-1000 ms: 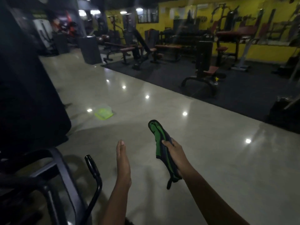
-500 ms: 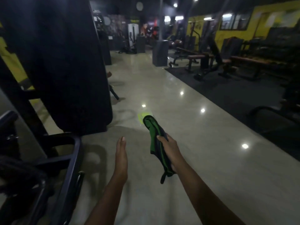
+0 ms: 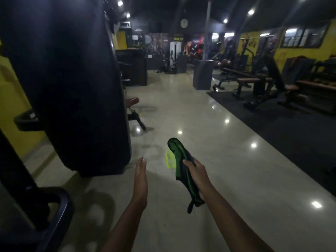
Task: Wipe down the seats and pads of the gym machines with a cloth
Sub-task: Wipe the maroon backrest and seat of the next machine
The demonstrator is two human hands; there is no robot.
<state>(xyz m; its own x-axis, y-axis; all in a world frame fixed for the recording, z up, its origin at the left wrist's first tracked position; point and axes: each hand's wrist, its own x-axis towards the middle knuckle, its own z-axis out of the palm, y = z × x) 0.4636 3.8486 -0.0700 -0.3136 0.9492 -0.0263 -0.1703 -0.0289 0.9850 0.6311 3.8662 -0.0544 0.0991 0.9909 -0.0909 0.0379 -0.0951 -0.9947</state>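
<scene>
My right hand (image 3: 197, 174) grips a folded green and dark cloth (image 3: 179, 157) that sticks out forward and hangs below the wrist. To its left my left hand (image 3: 140, 176) is held out edge-on with straight fingers, holding nothing. A large black machine housing (image 3: 72, 84) towers at the left, just beyond my left hand. A brown padded seat (image 3: 132, 101) pokes out behind it. Brown-padded benches (image 3: 251, 80) stand on the dark mat at the right.
A small yellow-green object (image 3: 170, 160) lies on the glossy tiled floor just past the cloth. A black tubular frame (image 3: 54, 211) curves at the lower left. A grey pillar base (image 3: 202, 74) stands mid-aisle. The tiled aisle runs ahead between the machines.
The view has swung to the left: the black housing now fills the left side and the aisle runs ahead. Both hands keep their pose, the cloth still in the right one.
</scene>
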